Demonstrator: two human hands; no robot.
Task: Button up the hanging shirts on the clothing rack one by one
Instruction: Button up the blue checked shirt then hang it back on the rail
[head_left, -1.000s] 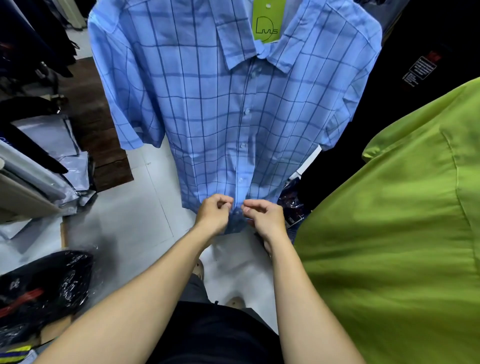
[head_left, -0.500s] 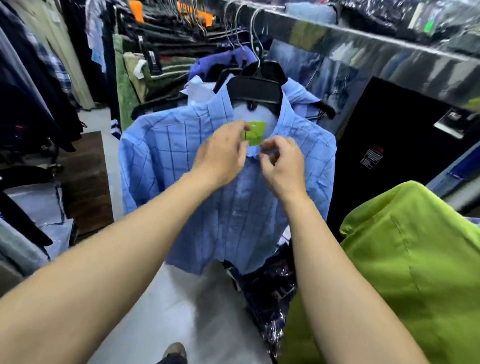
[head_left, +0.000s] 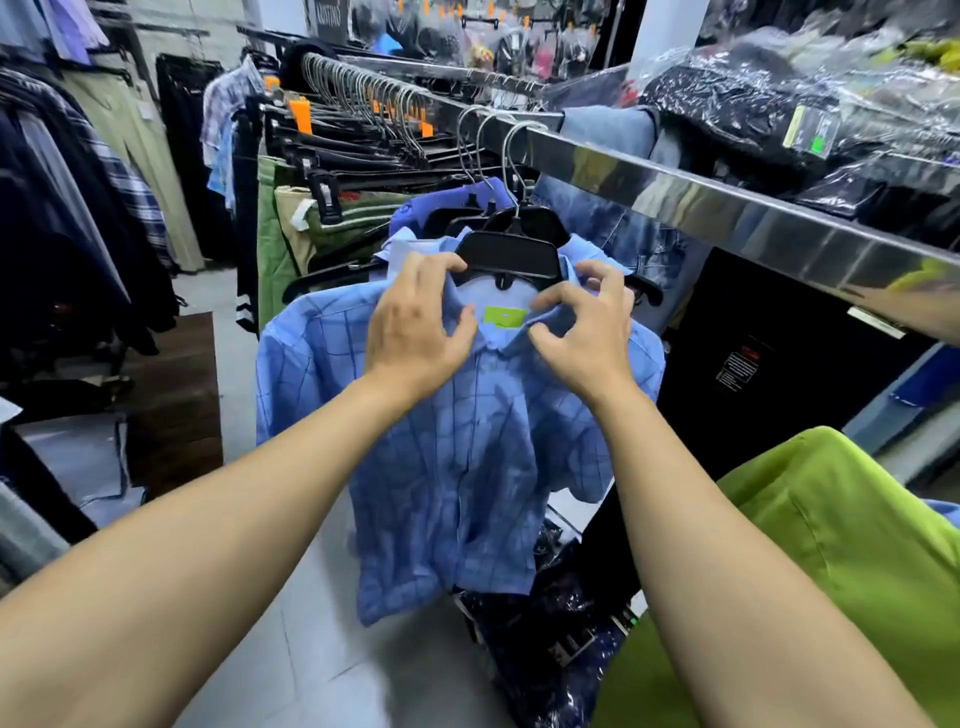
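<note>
- The clothing rack (head_left: 675, 182) runs away from me on my right, chrome rail overhead.
- The blue checked shirt (head_left: 467, 467) hangs from it straight ahead, placket running vertically downward from my hands.
- My left hand (head_left: 415, 332) and right hand (head_left: 582, 332) flank the collar (head_left: 506, 340); fingers (head_left: 556, 300) curled, gripping its edges.
- The top button lies between both hands, equally near.
- The green neck label (head_left: 504, 316) is unreadable.
</note>
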